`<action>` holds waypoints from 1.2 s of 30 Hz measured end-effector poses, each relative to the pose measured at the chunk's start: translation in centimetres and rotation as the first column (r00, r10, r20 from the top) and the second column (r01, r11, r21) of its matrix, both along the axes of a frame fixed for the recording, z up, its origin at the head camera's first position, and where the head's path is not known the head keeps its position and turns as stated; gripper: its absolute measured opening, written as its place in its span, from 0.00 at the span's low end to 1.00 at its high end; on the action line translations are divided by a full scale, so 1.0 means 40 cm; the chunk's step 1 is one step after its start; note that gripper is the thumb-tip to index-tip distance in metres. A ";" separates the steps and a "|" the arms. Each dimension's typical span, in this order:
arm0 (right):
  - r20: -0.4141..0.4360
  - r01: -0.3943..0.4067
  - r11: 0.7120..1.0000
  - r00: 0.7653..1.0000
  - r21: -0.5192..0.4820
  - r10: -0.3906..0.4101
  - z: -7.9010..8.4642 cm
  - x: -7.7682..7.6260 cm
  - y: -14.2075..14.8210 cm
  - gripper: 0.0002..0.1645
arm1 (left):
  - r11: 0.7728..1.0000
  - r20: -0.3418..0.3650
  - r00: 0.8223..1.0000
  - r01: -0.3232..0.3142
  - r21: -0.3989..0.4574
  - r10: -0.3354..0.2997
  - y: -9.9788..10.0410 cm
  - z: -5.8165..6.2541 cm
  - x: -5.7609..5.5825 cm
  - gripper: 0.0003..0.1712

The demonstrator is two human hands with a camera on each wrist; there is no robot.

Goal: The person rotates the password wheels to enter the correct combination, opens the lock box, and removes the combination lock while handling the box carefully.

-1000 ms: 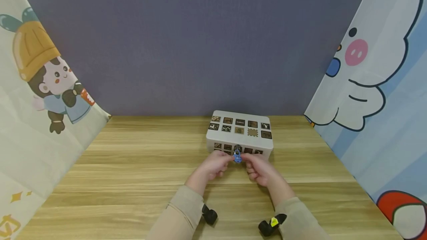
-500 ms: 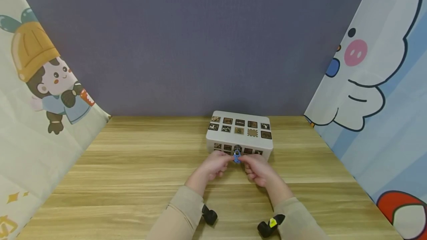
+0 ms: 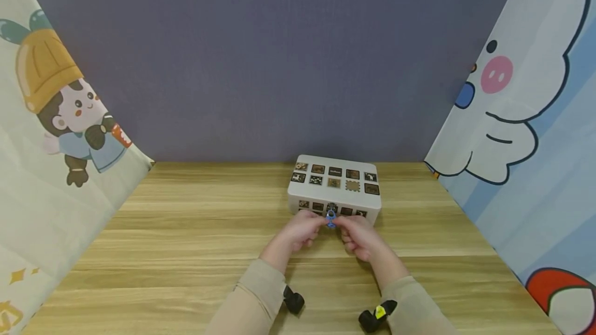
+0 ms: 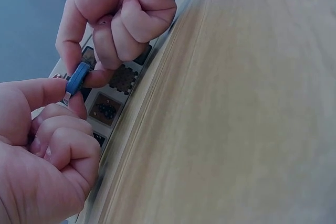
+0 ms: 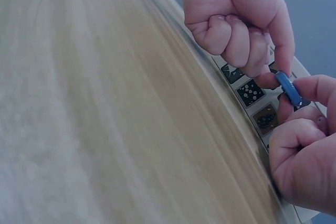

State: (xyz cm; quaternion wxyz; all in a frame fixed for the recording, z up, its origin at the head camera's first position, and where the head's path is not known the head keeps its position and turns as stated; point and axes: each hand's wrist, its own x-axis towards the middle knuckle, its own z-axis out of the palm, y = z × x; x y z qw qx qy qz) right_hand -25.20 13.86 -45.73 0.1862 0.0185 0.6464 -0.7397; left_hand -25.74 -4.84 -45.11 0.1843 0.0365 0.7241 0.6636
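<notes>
A small blue padlock (image 3: 330, 218) with a metal shackle is at the front clasp (image 3: 331, 207) of a white box (image 3: 302, 190) printed with dark picture squares. My left hand (image 3: 301, 229) pinches the padlock's left side between thumb and forefinger. From the right, my right hand (image 3: 360, 234) pinches it the same way. Both hands have their other fingers curled in, as the left wrist view shows around the blue padlock body (image 4: 77, 78). In the right wrist view the padlock (image 5: 289, 88) sits between both sets of fingertips, in front of the box's printed side.
The box stands on a wood-grain table (image 3: 195, 231), close to a dark grey back panel (image 3: 298, 66). Cartoon-printed cloths hang at the left (image 3: 46, 211) and right (image 3: 549, 185). Black wrist cameras hang below each sleeve.
The padlock has turned slightly between the fingers, and the right fingertips have come a little further left over it. The left hand and the box have stayed in place.
</notes>
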 end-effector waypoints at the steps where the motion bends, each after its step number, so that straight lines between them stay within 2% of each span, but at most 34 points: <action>1: -0.002 -0.002 1.000 1.000 0.000 0.002 -0.001 0.000 0.000 0.10 | 1.000 0.001 1.000 0.000 0.002 0.000 0.001 0.000 0.000 0.12; 17: -0.004 -0.061 0.998 0.998 -0.019 0.061 -0.006 -0.005 0.008 0.07 | 1.000 -0.002 1.000 0.013 0.019 -0.012 -0.001 -0.002 0.005 0.12; 26: -0.010 -0.019 1.000 1.000 0.020 0.019 -0.005 -0.003 0.004 0.06 | 1.000 0.000 1.000 0.019 0.017 -0.019 -0.002 0.001 0.005 0.13; 36: -0.034 -0.014 0.999 0.999 0.050 0.016 -0.005 -0.004 -0.001 0.08 | 1.000 -0.010 1.000 0.023 0.018 -0.023 -0.006 0.003 0.003 0.13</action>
